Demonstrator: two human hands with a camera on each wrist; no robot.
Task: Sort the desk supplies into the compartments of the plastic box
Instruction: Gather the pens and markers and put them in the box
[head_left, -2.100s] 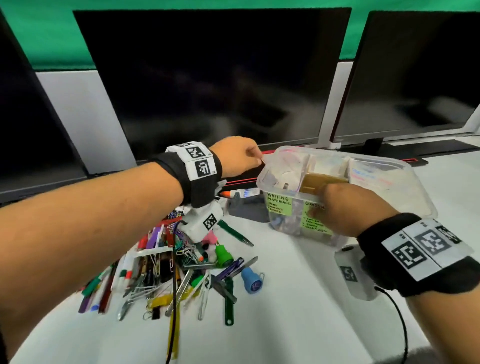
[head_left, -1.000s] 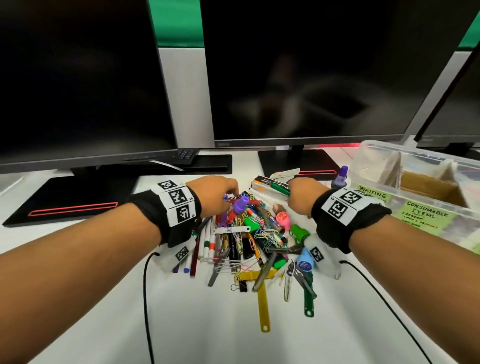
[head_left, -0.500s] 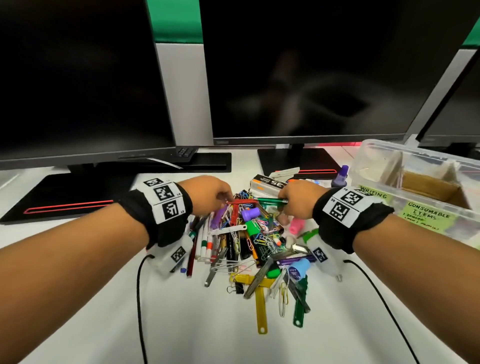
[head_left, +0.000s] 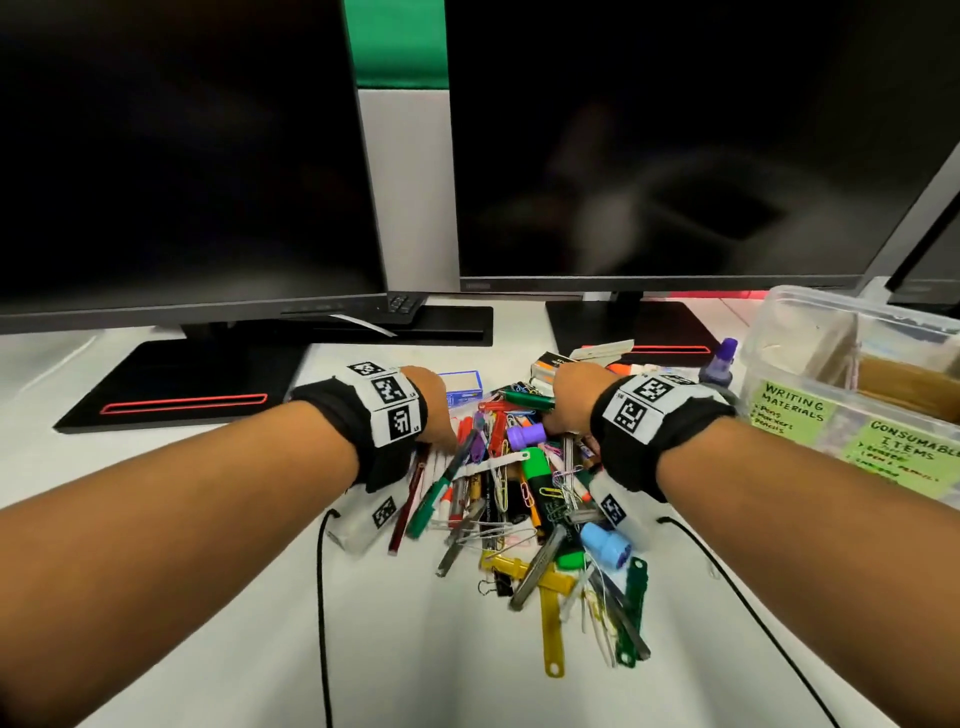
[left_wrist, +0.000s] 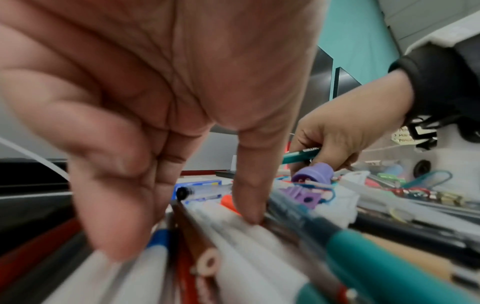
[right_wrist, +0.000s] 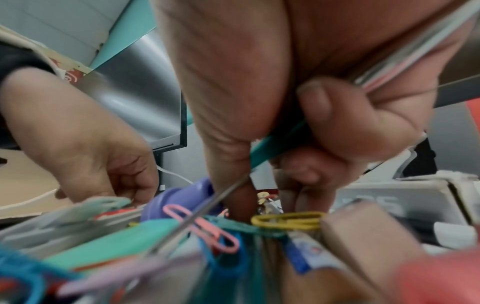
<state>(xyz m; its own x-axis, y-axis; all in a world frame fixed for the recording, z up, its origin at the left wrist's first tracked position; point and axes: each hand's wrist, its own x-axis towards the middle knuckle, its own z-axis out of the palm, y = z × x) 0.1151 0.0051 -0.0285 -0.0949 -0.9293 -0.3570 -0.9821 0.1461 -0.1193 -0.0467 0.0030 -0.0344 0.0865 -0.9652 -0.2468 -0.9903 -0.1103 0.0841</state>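
On the white desk (head_left: 218, 613) a mixed heap of desk supplies (head_left: 519, 499) lies near the middle, in front of two dark monitors (head_left: 649, 145). Both hands are in the far part of this heap.

The left hand (head_left: 434, 400) reaches down at the left side of the heap. Its fingers (left_wrist: 249, 197) are fairly straight and spread, and the tips press on a row of white and red pens (left_wrist: 228, 236). It grips nothing (the wrist view shows this well).

The right hand (head_left: 571, 397) is at the far right side of the heap. Its fingers (right_wrist: 345, 115) are curled around a green pen (left_wrist: 301, 155), and a silver pen (right_wrist: 415, 49) lies across the palm. A purple cap-like piece (head_left: 525, 435) sits just beside this hand, on its left.

The plastic box (head_left: 852, 364) stands at the right edge of the desk, apart from the heap. Green labels (head_left: 795, 410) on its near wall read "Writing materials" and "Consumable items". Cardboard dividers (head_left: 904, 379) split its inside.

A small blue box (head_left: 464, 387) lies just beyond the left hand.
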